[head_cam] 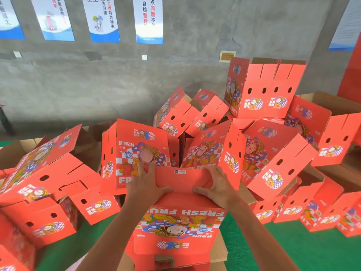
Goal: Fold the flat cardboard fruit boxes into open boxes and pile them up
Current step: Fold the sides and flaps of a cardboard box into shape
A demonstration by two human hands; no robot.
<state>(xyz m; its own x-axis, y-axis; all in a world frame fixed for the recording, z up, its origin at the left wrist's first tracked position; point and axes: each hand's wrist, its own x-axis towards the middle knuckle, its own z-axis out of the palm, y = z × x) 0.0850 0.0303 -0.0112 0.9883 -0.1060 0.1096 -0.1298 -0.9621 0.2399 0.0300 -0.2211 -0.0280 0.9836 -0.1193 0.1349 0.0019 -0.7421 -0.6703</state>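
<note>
A red cardboard fruit box [181, 227] with a cartoon print and "FRESH FRUIT" lettering stands in front of me, its printed side facing me upside down. Both hands lie flat on its top flap [181, 178], which carries a small white barcode label. My left hand [145, 182] presses the flap's left part with fingers spread. My right hand [214, 184] presses the right part, its thumb pointing inward. Under the box lies a stack of flat cardboard blanks [220, 249], partly hidden by it.
A loose heap of folded red boxes [273, 153] fills the middle and right, one box [263, 90] perched on top. More folded boxes [45, 192] lie at the left. Green floor [273, 247] shows around me. A grey wall with posters [149, 20] stands behind.
</note>
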